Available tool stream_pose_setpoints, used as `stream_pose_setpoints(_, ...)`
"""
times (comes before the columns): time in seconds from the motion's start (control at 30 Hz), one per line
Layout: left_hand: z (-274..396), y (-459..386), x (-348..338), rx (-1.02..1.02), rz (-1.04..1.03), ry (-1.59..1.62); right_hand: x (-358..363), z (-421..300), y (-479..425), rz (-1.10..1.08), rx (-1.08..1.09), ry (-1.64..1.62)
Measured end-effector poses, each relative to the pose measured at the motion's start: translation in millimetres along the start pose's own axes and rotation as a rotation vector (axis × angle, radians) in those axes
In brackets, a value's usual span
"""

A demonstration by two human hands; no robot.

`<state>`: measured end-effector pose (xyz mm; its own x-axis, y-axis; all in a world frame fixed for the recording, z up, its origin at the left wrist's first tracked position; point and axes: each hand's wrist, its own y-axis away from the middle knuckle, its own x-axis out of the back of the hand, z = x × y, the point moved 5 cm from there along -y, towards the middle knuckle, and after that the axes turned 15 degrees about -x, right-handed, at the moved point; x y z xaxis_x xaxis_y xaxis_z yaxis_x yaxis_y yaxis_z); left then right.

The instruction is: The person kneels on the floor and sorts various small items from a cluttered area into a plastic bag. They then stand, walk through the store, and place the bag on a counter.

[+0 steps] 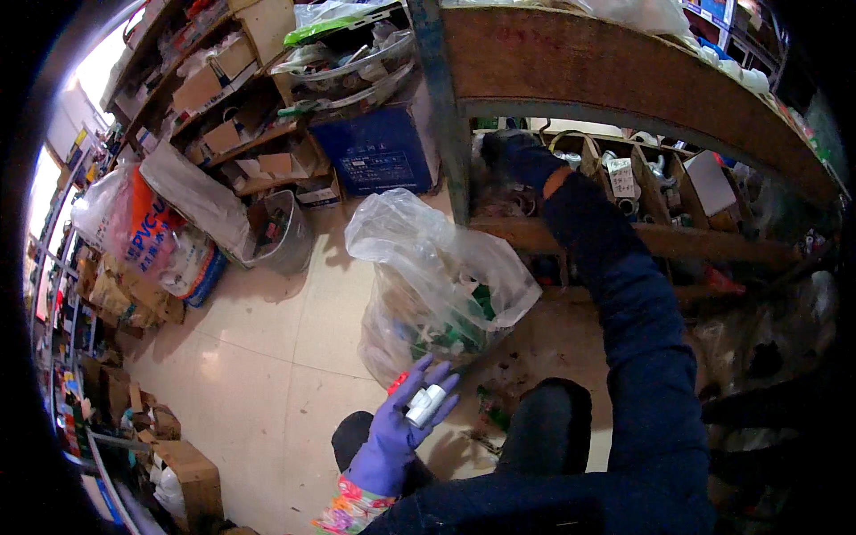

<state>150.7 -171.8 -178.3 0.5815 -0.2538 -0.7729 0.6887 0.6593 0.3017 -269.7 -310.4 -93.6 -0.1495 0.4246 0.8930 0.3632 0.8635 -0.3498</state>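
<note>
My left hand point(394, 428) wears a purple rubber glove with a flowered cuff. It is palm up, and a white plastic pipe tee fitting point(426, 405) lies across its fingers. A small red piece point(397, 383) shows beside the index finger. My right hand point(525, 157), dark-gloved, reaches into the leftmost compartment of a wooden bin shelf point(511, 227). Its fingers are in shadow, so what they touch is unclear. Between my hands and the shelf, a clear plastic bag point(428, 267) stands on the floor with green and pale items inside.
A wooden shelf board point(602, 73) and blue-grey post point(435, 100) border the right arm. Behind the bag are a blue carton point(381, 150) and a translucent bin point(287, 234). A printed sack point(154, 234) stands left, a cardboard box point(194, 481) lower left.
</note>
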Motion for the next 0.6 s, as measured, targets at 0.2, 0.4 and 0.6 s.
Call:
stream_pose_setpoints(0.2,4.9,6.9,14.2,0.0,0.057,-0.027,45.6,52.5,17.1,0.305,-0.113,-0.067)
stream_pose_setpoints(0.4,-3.1,6.6,18.1,0.038,0.08,0.041,43.9,42.5,16.7,0.12,-0.101,-0.182)
stream_pose_setpoints(0.6,1.6,7.6,12.4,0.017,0.074,0.01,56.5,-2.5,33.2,0.355,-0.105,0.07)
